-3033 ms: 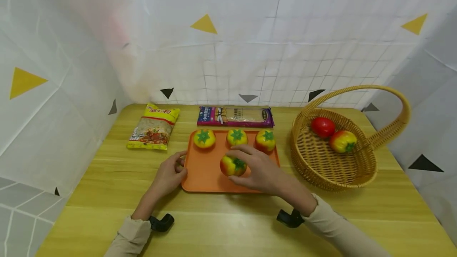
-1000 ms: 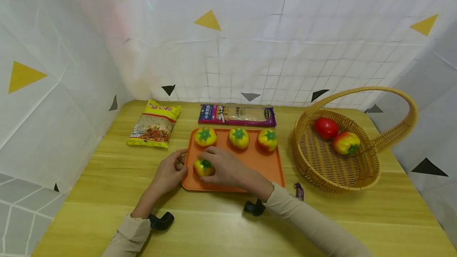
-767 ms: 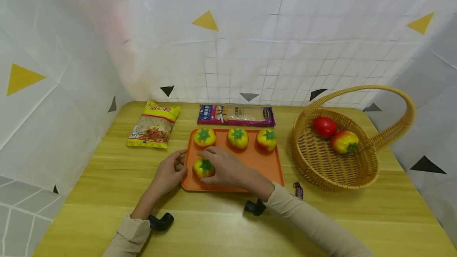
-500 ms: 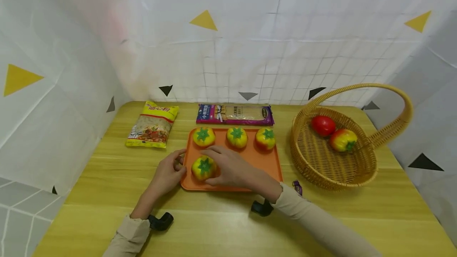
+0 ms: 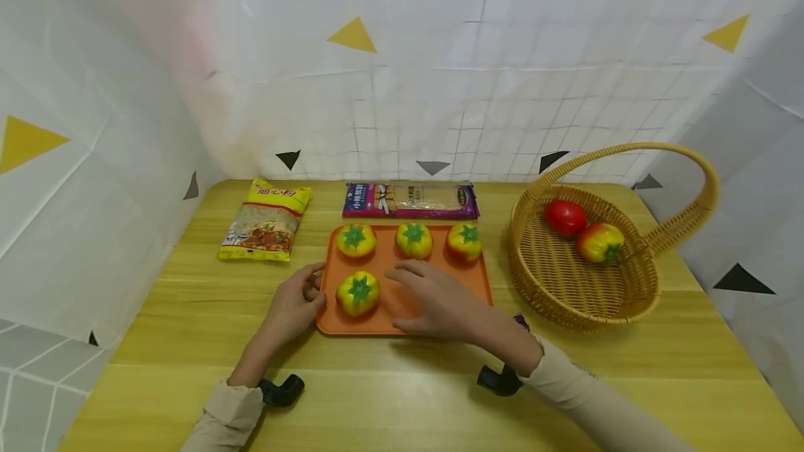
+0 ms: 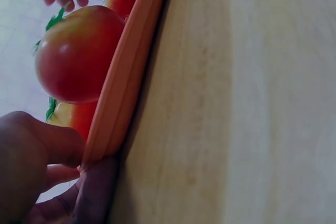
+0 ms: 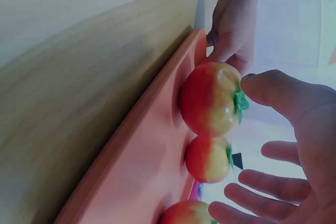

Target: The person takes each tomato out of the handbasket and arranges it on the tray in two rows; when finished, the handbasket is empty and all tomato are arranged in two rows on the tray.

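Observation:
An orange tray lies on the table, its left edge pinched between the thumb and fingers of my left hand. Near the tray's front left stands a yellow-red tomato with a green star-shaped top. My right hand hovers over the tray, right of that tomato, fingers spread and holding nothing. Three similar fruits line the tray's back: a left tomato, a middle tomato and a right tomato. In the right wrist view, a gap separates my fingers from the nearest tomato.
Right of the tray stands a wicker basket with a tall handle, holding a red fruit and a yellow-red fruit. Behind the tray lies a purple noodle pack. A yellow food bag is at back left. My right wrist partly hides a small purple wrapper.
My right hand has carried a tomato left to the tray's front left, let go of it and drawn back to the right. My left hand has stayed at the tray's edge.

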`<state>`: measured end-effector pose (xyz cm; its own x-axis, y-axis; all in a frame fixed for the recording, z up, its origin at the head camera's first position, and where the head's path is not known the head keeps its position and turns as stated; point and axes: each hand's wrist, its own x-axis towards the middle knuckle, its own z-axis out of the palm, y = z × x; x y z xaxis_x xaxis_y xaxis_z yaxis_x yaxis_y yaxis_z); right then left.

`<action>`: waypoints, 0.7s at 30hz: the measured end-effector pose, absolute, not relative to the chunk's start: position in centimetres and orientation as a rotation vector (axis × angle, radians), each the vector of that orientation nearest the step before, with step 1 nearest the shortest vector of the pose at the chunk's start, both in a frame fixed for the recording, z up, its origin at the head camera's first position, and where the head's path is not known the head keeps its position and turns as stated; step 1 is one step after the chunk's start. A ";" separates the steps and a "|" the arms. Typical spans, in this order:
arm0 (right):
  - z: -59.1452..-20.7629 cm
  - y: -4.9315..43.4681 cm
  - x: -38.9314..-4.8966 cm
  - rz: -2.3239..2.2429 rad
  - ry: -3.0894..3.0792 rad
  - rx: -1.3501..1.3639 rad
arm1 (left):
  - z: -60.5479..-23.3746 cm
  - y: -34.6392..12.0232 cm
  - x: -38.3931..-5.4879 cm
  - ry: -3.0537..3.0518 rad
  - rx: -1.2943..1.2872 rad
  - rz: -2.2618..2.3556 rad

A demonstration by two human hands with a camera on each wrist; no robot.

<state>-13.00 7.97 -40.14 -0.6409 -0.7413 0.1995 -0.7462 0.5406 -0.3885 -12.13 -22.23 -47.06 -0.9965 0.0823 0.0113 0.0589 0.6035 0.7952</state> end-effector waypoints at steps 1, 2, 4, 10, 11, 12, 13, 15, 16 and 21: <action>-40.1 8.3 -12.9 0.702 -2.740 1.317 | -47.1 -22.2 -12.1 2.791 0.126 1.380; -40.0 8.6 -12.7 0.712 -2.731 1.305 | -47.0 -22.3 -12.2 2.793 0.130 1.379; -39.8 9.1 -12.4 0.722 -2.720 1.275 | -47.0 -22.3 -12.2 2.791 0.134 1.375; -39.1 10.8 -11.8 0.724 -2.662 1.220 | -47.0 -22.2 -12.3 2.793 0.132 1.368; -39.1 11.1 -11.7 0.712 -2.659 1.211 | -47.0 -22.2 -12.3 2.795 0.128 1.367; -39.0 11.5 -11.6 0.704 -2.655 1.202 | -47.0 -22.2 -12.2 2.798 0.124 1.364; -38.8 11.8 -11.5 0.696 -2.656 1.190 | -47.0 -22.2 -12.2 2.800 0.121 1.363; -38.6 12.6 -11.3 0.684 -2.659 1.168 | -47.1 -22.2 -12.2 2.799 0.118 1.365; -38.5 13.0 -11.2 0.681 -2.662 1.155 | -47.1 -22.2 -12.2 2.797 0.117 1.367; -38.2 14.6 -10.8 0.675 -2.624 1.130 | -47.1 -22.2 -12.2 2.794 0.121 1.381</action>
